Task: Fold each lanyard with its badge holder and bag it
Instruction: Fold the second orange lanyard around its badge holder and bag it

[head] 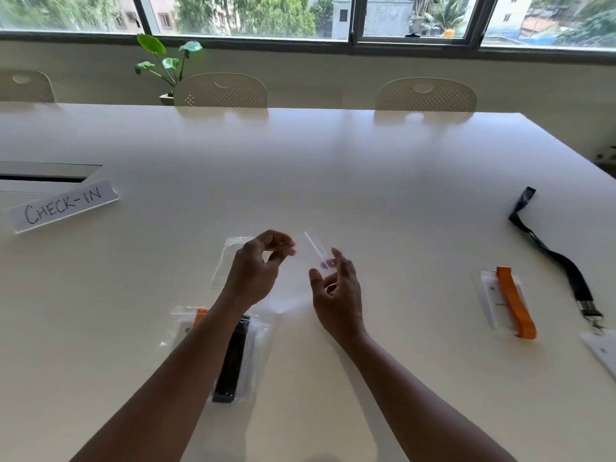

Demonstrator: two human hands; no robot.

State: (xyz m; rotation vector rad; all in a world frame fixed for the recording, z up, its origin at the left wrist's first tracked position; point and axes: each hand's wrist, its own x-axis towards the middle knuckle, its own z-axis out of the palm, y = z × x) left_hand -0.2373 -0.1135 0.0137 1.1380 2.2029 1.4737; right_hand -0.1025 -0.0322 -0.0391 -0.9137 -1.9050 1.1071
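Note:
Both hands hold one clear plastic bag (311, 253) just above the white table (333, 168). My left hand (256, 268) pinches its top edge and my right hand (336, 288) grips its right side. Another empty clear bag (226, 261) lies flat behind my left hand. Under my left forearm lie a bagged black lanyard (233, 358) and a bagged orange lanyard (196, 320). At the right rests a folded orange lanyard on its badge holder (510, 303). Farther right, a black lanyard (553, 255) lies unfolded with its badge holder (601, 353).
A paper sign reading CHECK-IN (63, 205) lies at the left, next to a cable slot (46, 173) in the table. White chairs (425, 95) and a potted plant (166, 68) stand behind the far edge under the window.

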